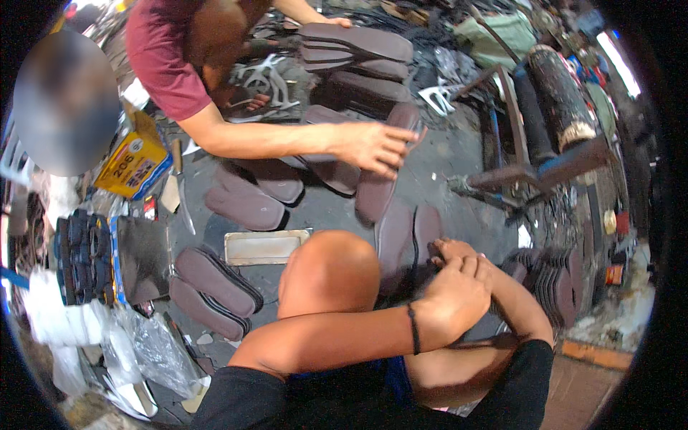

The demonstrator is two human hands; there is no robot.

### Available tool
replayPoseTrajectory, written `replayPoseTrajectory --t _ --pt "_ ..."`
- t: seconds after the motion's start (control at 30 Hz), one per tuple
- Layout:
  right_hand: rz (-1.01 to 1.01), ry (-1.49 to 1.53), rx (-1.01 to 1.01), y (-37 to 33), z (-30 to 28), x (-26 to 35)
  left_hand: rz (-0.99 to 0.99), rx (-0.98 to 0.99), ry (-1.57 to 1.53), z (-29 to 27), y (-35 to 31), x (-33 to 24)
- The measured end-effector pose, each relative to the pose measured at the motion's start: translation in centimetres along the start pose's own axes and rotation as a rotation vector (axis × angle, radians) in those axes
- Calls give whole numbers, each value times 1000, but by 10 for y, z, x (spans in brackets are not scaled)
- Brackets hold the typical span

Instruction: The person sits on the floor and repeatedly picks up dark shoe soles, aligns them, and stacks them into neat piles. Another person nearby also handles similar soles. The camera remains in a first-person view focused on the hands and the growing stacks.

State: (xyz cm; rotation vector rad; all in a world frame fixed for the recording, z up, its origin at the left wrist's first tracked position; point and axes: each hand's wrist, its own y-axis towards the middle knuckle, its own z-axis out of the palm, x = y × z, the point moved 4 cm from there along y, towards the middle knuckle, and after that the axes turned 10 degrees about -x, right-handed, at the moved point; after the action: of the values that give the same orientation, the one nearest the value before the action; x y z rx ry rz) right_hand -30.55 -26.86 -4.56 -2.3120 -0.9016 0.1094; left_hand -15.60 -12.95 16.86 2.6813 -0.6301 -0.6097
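Note:
My left arm, with a dark band at the wrist, crosses in front of me. My left hand (455, 304) lies over my right wrist, fingers apart and bent. My right hand (456, 251) reaches leftward beside a pair of brown shoe soles (394, 240); its fingers look stretched out, partly hidden by the left hand, and hold nothing I can see. Opposite me a person in a maroon shirt has one hand (369, 147) over a long brown sole (380, 190). That person's other hand (337, 23) touches a stack of brown soles (355, 54).
My raised knee (330, 276) is by a shallow rectangular tray (261, 247). More soles lie left (215, 283) and in stacks at right (552, 283). A knife (186, 204), a yellow box (132, 161) and plastic bags (154, 351) are on the left. A metal frame (516, 158) stands right.

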Motion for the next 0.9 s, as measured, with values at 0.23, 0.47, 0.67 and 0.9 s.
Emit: replayPoseTrajectory --t 0.23,0.47,0.67,0.9 --pt "52 -75 -219 12 -33 -35 -141 -309 -66 -86 -16 99" --pt "242 5 -20 23 -7 -52 -450 -319 -104 -114 -20 125" --pt "461 479 -673 109 -25 -46 -434 -237 -141 -110 -15 122" --pt "643 839 -907 218 -11 -50 -629 -146 -46 -122 -25 119"
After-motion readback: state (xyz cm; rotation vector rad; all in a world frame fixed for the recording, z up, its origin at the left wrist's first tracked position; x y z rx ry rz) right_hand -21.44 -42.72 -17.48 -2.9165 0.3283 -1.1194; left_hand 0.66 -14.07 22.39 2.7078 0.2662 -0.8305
